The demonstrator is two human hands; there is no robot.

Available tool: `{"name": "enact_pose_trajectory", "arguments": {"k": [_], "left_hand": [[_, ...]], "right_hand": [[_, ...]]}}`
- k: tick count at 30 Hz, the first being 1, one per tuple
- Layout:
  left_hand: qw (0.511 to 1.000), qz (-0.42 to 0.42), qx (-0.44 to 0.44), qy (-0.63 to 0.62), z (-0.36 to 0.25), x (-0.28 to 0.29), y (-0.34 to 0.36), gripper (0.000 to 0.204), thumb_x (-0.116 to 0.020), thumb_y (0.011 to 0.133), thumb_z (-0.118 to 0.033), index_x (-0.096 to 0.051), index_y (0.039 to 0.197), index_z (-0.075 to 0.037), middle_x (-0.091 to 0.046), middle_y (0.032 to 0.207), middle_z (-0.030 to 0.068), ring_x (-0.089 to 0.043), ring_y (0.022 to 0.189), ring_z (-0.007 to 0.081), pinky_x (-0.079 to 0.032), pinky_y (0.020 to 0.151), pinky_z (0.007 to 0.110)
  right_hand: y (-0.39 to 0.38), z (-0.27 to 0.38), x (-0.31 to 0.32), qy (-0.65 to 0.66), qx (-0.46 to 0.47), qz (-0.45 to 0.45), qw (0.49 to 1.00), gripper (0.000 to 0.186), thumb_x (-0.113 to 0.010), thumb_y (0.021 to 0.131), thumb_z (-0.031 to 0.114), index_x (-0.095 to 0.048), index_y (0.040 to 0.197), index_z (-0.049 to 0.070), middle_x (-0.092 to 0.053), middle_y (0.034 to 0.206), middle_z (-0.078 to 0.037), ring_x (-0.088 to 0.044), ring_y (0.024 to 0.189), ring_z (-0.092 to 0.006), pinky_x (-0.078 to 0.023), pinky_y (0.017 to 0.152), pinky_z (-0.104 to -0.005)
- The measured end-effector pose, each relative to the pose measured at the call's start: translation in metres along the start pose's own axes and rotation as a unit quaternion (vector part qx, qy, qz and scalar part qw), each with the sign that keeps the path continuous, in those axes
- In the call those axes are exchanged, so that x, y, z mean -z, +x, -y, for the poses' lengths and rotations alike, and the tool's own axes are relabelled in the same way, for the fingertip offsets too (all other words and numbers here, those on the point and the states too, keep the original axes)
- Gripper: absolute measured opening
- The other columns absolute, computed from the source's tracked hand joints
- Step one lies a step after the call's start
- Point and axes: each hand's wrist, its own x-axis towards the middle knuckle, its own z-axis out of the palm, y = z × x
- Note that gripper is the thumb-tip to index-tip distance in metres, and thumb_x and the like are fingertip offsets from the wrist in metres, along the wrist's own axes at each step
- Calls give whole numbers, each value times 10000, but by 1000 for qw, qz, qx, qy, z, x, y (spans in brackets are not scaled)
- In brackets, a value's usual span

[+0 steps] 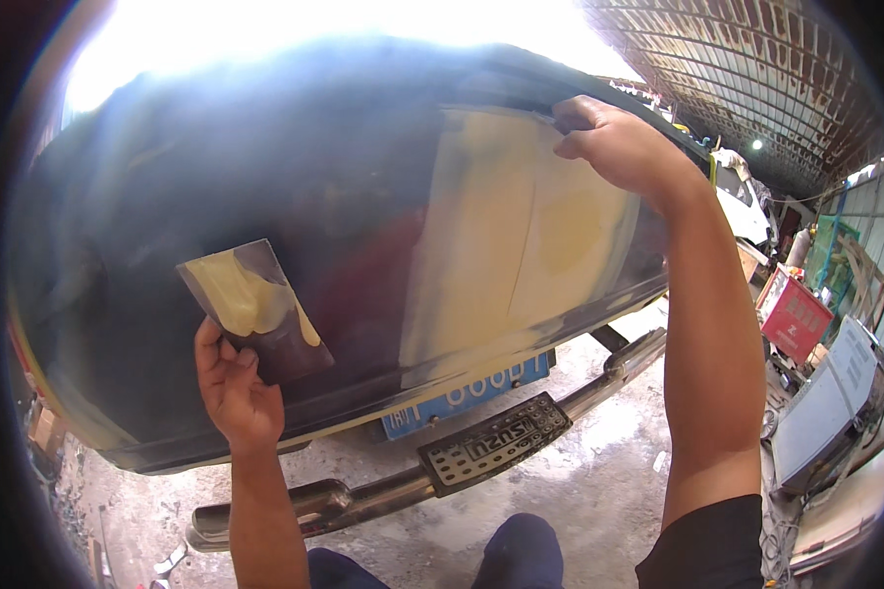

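Note:
My left hand (238, 388) holds a square dark board (300, 353) by its lower left, with creamy yellow putty (238, 294) smeared over it. My right hand (609, 147) is up at the top right of a broad pale-yellow patch (501, 245) on a dark vehicle panel (118, 275), fingers closed on a thin spreader (550, 120), mostly hidden by the hand. The patch has a fine vertical line down it and feathered edges. Glare washes out the upper left of the panel.
Below the panel are a blue plate (467, 388) and a chrome step bar (383, 496) over a concrete floor (609, 520). At right stand a red cabinet (796, 319), a grey panel (825, 412), a gas cylinder (799, 245) and clutter under a metal roof.

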Motion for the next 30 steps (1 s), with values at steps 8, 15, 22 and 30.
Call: {"name": "enact_pose_trajectory", "arguments": {"k": [8,15,22,30], "left_hand": [[998,67,-2,-20,3,7,0,531,-496,931,10,-423,1456,-2,-575,1399,129,-524,1339,232,-363,1181,425],[997,78,0,-26,6,9,2,527,-490,943,2,-408,1463,-2,-566,1408,134,-522,1342,231,-380,1175,418],[999,32,14,-26,-2,2,0,545,-493,907,38,-409,1446,30,-583,1378,143,-534,1306,223,-375,1142,383],[998,60,5,-9,1,-1,1,543,-482,918,30,-404,1454,26,-573,1385,139,-526,1319,226,-383,1152,403]], "right_hand": [[-11,43,-4,-14,21,39,999,598,-616,882,251,-533,1420,5,-596,1414,-154,-566,1276,-275,-424,1074,-343],[-13,78,-20,-102,163,20,981,564,-609,896,270,-554,1378,-19,-612,1348,-224,-587,1226,-293,-435,1047,-348],[-37,39,-12,150,185,-71,969,545,-630,930,219,-529,1411,-17,-565,1434,-195,-519,1356,-273,-382,1129,-344],[-28,-44,-44,237,19,-79,968,590,-630,928,154,-461,1464,-24,-538,1459,-185,-493,1376,-269,-364,1140,-348]]}}
